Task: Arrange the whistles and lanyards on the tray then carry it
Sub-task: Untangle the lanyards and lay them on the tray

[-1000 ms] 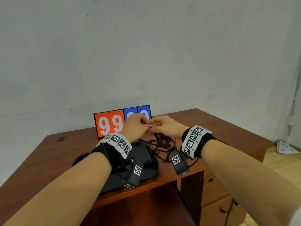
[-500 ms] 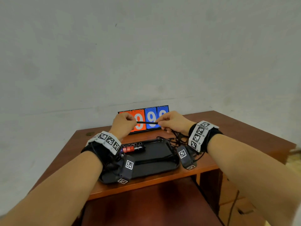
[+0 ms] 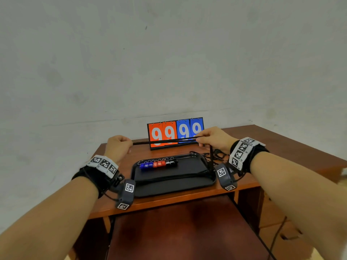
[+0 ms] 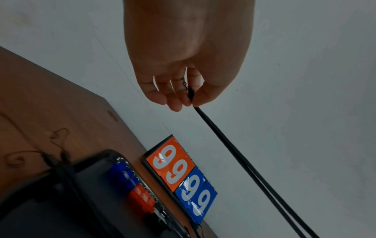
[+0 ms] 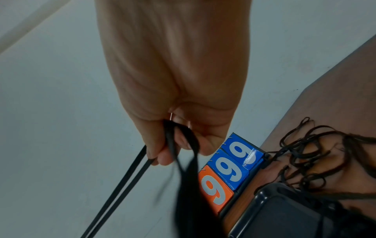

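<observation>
A black lanyard (image 3: 165,141) is stretched taut between my two hands above the desk. My left hand (image 3: 120,145) pinches its clip end (image 4: 191,95) between thumb and fingers. My right hand (image 3: 208,137) grips the strap (image 5: 173,140), and the rest hangs down to the tray's right end. The black tray (image 3: 180,184) lies below, with a row of blue, red and black whistles (image 3: 157,163) along its far edge and other lanyards (image 3: 169,178) laid across it.
A flip scoreboard (image 3: 175,132) showing 99 99 stands behind the tray at the wall. A tangle of black lanyards (image 5: 313,154) lies on the brown desk (image 3: 277,147) right of the tray. A drawer unit sits under the desk's right side.
My hands have drawn apart, the left going left and the right going right, pulling the lanyard out to a long taut line. The view has stepped back from the desk.
</observation>
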{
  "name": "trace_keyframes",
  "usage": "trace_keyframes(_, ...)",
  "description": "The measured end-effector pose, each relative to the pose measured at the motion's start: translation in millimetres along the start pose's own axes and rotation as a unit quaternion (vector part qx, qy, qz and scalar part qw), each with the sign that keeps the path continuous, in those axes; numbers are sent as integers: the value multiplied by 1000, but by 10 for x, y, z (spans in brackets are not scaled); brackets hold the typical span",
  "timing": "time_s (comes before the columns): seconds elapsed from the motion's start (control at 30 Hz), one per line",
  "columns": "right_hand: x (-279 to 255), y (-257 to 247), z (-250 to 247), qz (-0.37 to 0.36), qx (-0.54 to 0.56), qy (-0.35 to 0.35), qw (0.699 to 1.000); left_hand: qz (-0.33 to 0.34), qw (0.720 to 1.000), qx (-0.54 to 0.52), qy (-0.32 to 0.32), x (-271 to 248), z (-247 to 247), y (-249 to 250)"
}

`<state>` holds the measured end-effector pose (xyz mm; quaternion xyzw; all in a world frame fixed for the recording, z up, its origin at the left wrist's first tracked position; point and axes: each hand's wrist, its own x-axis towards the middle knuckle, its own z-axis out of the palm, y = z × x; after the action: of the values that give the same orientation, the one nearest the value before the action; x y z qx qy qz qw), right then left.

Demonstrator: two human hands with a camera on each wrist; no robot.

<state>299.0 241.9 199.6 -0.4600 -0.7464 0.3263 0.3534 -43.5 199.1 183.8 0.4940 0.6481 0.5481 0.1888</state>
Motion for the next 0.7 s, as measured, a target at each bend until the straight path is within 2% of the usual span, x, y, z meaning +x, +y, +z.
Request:
trace_keyframes(0.13, 5, 193, 22, 57, 98, -17, 993, -24, 1000, 9, 17, 8, -164, -236)
trace_keyframes(0.3, -10, 379, 45, 95, 128, -52, 986, -45, 998, 37, 30, 34, -231, -479)
trace_keyframes(0.47, 77, 636, 54, 155, 222, -64, 960, -62, 995, 76, 29, 100, -212, -685)
trace_keyframes(0.6, 202, 862, 52, 195, 240, -14, 951, -81, 991, 103, 20, 170, -165, -881)
trace_keyframes(0.7, 250, 1013, 85, 214, 195, 25, 957, -82, 987, 134, -12, 192, -104, -983)
